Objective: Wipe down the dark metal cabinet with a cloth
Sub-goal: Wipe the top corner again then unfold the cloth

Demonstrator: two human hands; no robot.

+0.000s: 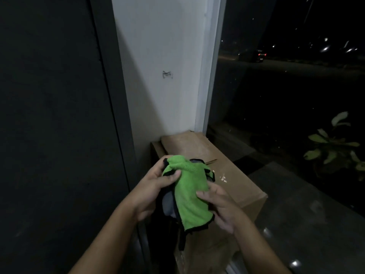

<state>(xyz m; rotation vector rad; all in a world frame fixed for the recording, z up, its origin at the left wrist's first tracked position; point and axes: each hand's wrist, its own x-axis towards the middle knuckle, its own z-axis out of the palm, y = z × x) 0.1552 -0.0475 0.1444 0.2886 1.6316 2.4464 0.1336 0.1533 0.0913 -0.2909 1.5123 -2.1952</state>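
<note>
Clenches left grip point(153, 189) on bunched top, right grip point(223, 207) on lower edge. Faces dark metal cabinet point(55, 115) at left, white wall point(162, 46) beside it, cardboard box point(239, 182) below. Holds green cloth point(189, 198) between both, near the cabinet, apart from it.

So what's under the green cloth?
Some grey fabric peeks out beneath the green cloth, held by the left hand and right hand above a cardboard box. Some fingers and box top are covered.

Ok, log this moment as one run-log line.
stage: pre-wipe | left hand: grips green microfibre cloth with black edging | right hand: holds same cloth | dark metal cabinet: left of hands, untouched
</note>
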